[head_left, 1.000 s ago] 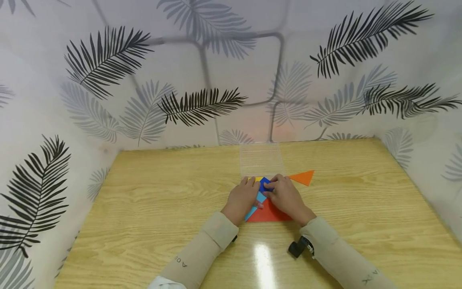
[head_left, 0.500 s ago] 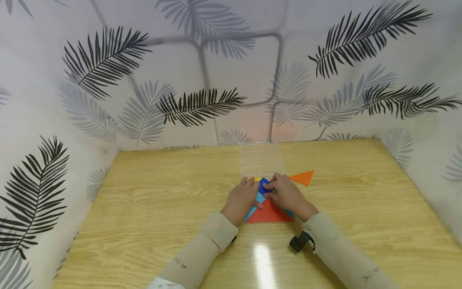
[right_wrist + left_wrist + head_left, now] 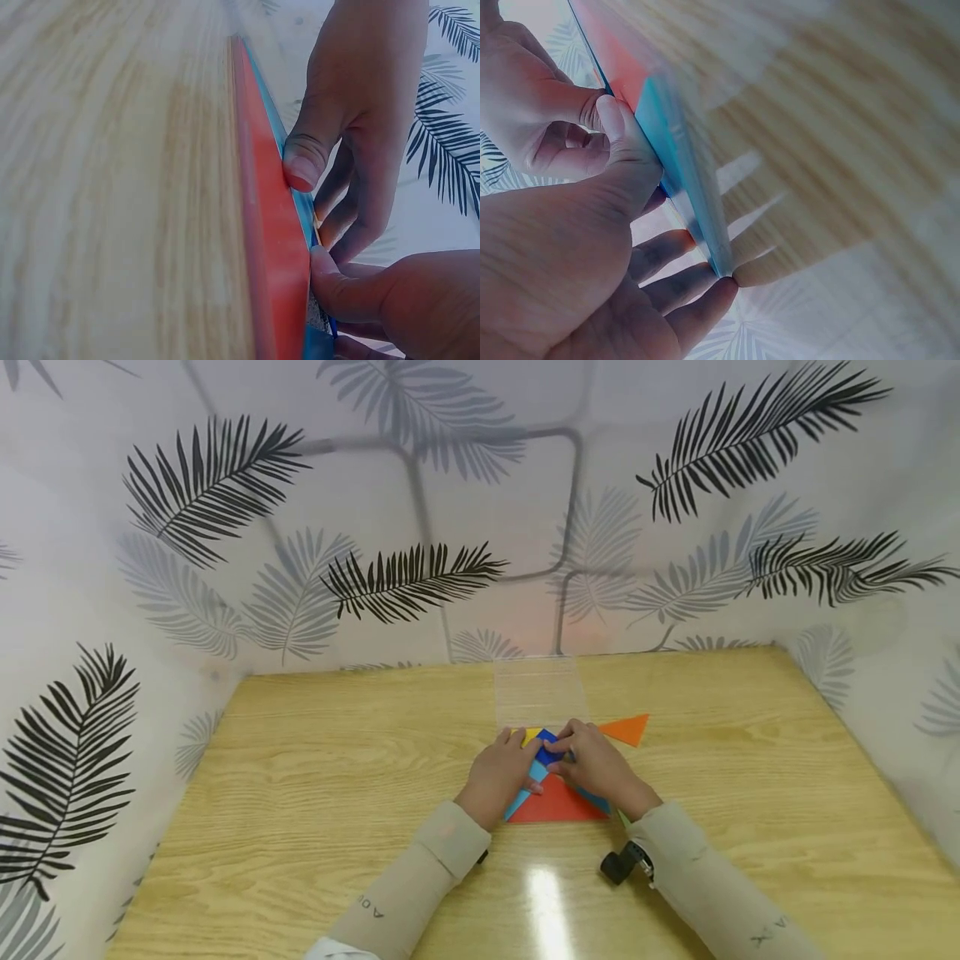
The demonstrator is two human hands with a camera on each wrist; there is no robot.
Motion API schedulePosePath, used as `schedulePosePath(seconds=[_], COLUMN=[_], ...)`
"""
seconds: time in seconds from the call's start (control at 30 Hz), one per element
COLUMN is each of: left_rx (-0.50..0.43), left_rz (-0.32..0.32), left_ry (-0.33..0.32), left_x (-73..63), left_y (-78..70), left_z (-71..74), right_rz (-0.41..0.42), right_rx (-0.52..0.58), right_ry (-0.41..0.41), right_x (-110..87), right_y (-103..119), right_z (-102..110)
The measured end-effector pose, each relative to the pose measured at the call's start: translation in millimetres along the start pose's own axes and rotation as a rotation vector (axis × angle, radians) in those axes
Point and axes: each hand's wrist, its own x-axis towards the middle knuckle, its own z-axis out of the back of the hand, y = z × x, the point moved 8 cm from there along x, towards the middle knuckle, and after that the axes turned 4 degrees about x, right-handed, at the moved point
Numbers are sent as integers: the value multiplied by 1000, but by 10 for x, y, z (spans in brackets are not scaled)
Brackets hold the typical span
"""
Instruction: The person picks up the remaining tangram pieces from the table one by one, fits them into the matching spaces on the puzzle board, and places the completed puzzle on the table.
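Flat tangram pieces lie together in a shallow layout on the table. My right hand pinches a dark blue piece between thumb and fingers, close over the layout. My left hand rests along the layout's left side, its thumb on the pieces and its fingers reaching to the far left corner. A large red triangle forms the front, with a light blue piece at its left. Behind the hands shows a bit of yellow piece. The right hand partly hides the layout's right side.
An orange triangle lies loose to the right of the layout. Beyond the layout is a clear plastic panel. A green sliver peeks out beside the right sleeve. The wooden table ends at a leaf-patterned curtain.
My right wrist has shifted a little, uncovering the red triangle's right corner, a blue strip beside it and a green sliver. The left hand stays nearly still.
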Motion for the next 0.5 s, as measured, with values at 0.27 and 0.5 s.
schedulePosePath(seconds=[0.27, 0.5], left_rx=[-20, -29], left_rz=[10, -7], left_ry=[18, 2], left_x=[-20, -15], left_y=[12, 5], left_z=[16, 21], right_rz=[35, 45], right_rx=[-9, -41], right_ry=[-72, -138], right_x=[-86, -144], right_y=[17, 26], right_z=[-17, 0])
